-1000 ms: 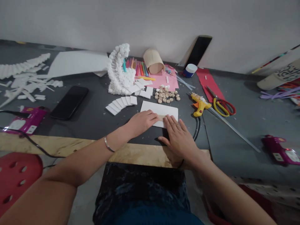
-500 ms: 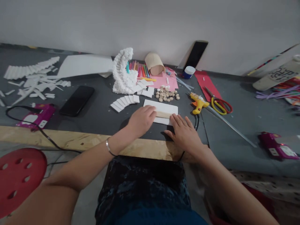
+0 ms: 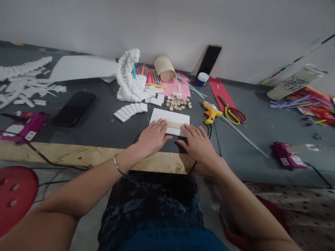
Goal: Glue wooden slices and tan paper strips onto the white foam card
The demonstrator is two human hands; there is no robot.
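L hand [image 3: 153, 136] & R hand [image 3: 197, 144] lay flat, grips wide, holding nothing, on white rectangular sheet [image 3: 170, 115] w/ tan strip [image 3: 174, 124] across it, on grey desk [image 3: 99, 130].

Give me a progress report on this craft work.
Done, it seems: the white spiral sculpture stands built. In hand: the left hand and right hand lie flat on a white card, either side of a tan strip. Probably left: the fanned white squares and wooden discs lie loose.
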